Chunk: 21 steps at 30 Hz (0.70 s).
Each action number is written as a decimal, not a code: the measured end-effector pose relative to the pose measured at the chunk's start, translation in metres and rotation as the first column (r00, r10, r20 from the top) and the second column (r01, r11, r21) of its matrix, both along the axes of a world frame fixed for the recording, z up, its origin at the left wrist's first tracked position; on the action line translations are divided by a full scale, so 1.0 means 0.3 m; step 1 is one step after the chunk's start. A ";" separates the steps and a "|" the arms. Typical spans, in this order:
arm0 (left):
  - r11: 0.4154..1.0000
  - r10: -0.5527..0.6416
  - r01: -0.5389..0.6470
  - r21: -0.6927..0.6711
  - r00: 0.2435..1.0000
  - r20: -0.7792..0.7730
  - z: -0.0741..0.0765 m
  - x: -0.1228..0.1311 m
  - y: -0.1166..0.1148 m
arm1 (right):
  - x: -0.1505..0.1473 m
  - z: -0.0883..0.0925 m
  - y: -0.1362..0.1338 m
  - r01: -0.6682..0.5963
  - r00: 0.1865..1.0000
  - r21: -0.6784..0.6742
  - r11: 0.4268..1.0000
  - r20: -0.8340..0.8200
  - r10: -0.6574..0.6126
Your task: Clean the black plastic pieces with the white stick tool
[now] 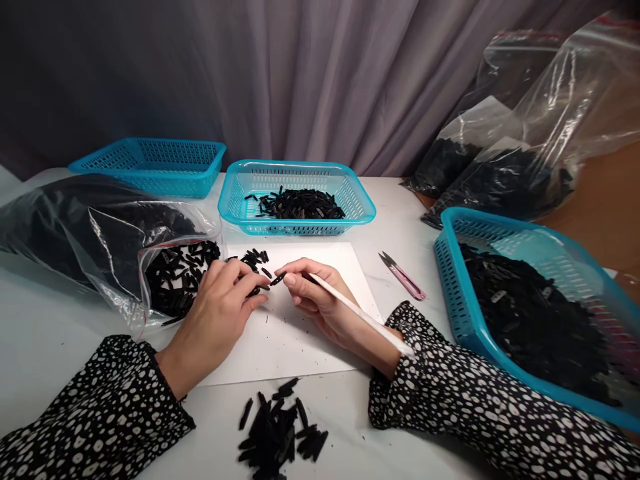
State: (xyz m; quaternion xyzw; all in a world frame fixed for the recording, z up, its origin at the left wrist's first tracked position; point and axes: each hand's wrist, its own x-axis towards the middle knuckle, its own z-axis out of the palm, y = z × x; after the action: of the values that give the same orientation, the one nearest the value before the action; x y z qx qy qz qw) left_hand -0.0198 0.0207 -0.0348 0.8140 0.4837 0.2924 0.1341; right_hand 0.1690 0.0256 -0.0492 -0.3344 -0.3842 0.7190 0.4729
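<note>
My right hand (325, 297) is closed around a slim white stick-like tool (357, 310), which slants back toward the wrist. At its thumb and index fingertips is a small black strip (278, 279) with light specks. My left hand (223, 300) is curled over the white sheet, its thumb and index finger closing on another small black piece (257, 290); part of that grip is hidden. Several loose black pieces (255, 256) lie just beyond the left fingers. Beside this hand, a clear zip bag (115, 227) spills more black pieces (175, 273) from its mouth.
A blue basket (297, 227) with black pieces stands behind the paper (310, 353), another blue basket (150, 187) at back left. At right are pink-handled snips (403, 275), a larger filled basket (453, 293) and plastic bags (530, 140). A black pile (275, 433) lies in front.
</note>
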 end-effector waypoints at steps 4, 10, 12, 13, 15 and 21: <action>0.996 0.012 0.012 0.092 0.966 -0.257 -0.019 -0.010 0.015 | 0.006 -0.004 0.000 -0.032 0.999 0.000 0.999 -0.031 0.032; 0.995 0.008 0.025 0.101 0.951 -0.311 -0.042 -0.015 0.016 | 0.009 -0.011 -0.004 -0.057 0.997 0.015 0.998 -0.059 0.058; 0.995 0.016 0.013 0.095 0.955 -0.297 -0.039 -0.016 0.016 | 0.008 -0.011 -0.003 -0.060 0.996 0.024 0.998 -0.071 0.062; 0.996 0.026 -0.002 0.090 0.963 -0.268 -0.034 -0.015 0.017 | 0.007 -0.011 -0.002 -0.058 0.995 0.025 0.998 -0.077 0.060; 0.996 0.050 -0.039 0.076 0.989 -0.140 -0.018 -0.009 0.016 | 0.004 -0.013 0.001 -0.052 0.994 0.026 0.998 -0.095 0.054; 0.955 0.194 -0.061 -0.292 0.869 0.455 0.037 0.031 -0.009 | -0.005 -0.014 0.002 -0.066 0.990 0.030 0.997 -0.119 0.069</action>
State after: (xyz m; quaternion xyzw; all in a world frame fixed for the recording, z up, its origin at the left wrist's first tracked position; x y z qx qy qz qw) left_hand -0.0106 0.0179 -0.0236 0.6566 0.5236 0.4245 0.3383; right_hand 0.1675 0.0263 -0.0533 -0.2713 -0.3754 0.7483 0.4748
